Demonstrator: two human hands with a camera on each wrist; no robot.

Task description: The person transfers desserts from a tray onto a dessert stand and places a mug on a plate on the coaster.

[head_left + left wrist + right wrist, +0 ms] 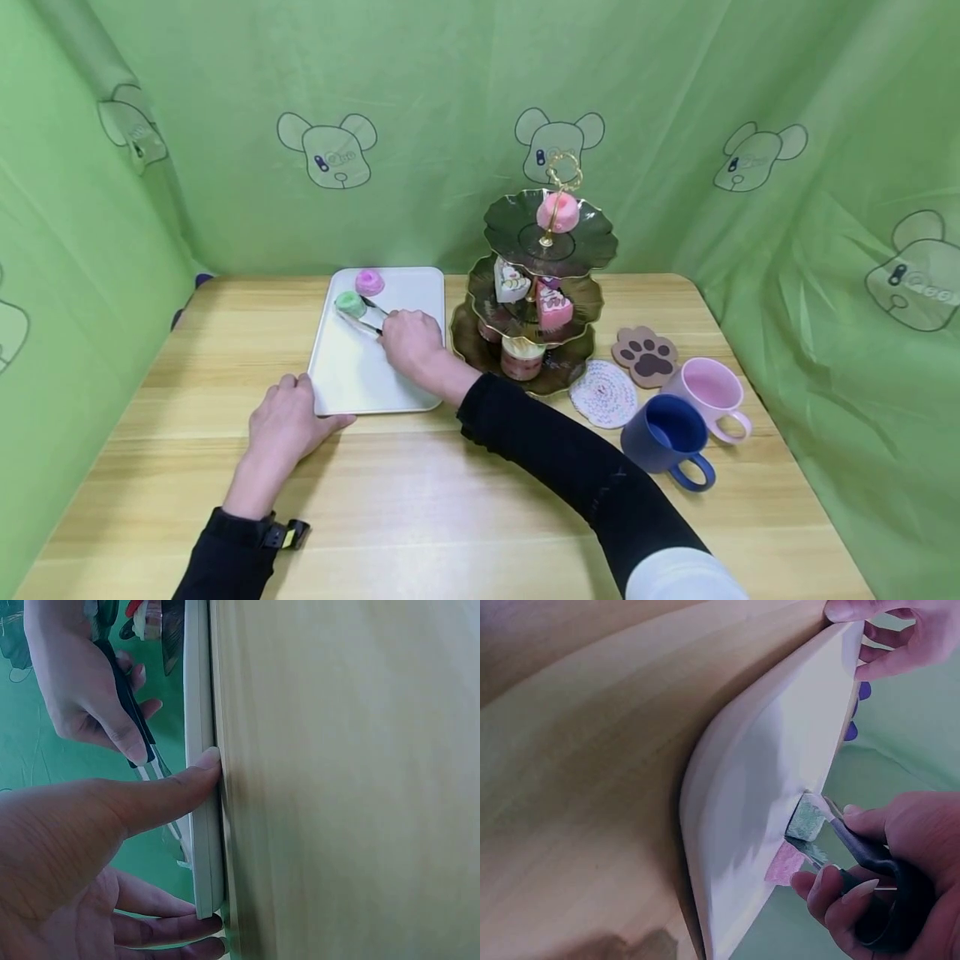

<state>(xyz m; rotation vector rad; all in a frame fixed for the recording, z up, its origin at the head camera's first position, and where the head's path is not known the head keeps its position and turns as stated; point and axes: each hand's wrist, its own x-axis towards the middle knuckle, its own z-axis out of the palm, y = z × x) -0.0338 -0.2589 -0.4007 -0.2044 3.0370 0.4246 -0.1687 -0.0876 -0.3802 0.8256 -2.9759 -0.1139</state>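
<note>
Handling of a donut with tongs on a tray. The right hand (415, 346) grasps the tongs (862, 847) by their dark handles. The tips stand on either side of the green donut (349, 303); how firmly they press cannot be told. This donut sits on the white tray (375, 367), toward its far left corner, with a mauve donut (369, 282) just beyond it. The left hand (285, 421), fingers extended rather than clenched, spans the tray's near left corner: thumb against the near edge, fingertips at the left edge.

Right of the tray rises a three-tier stand (517, 237). A pink donut (557, 213) occupies the top tier, a white slice (512, 282) and a pink slice (555, 307) the middle, and a layered dessert (522, 358) the bottom. Farther right lie a round coaster (603, 393) and a paw coaster (645, 357); nearer the person, a blue mug (656, 440) stands just in front of a pink mug (712, 385). The wooden table (412, 500) is backed by a green curtain (435, 125).
</note>
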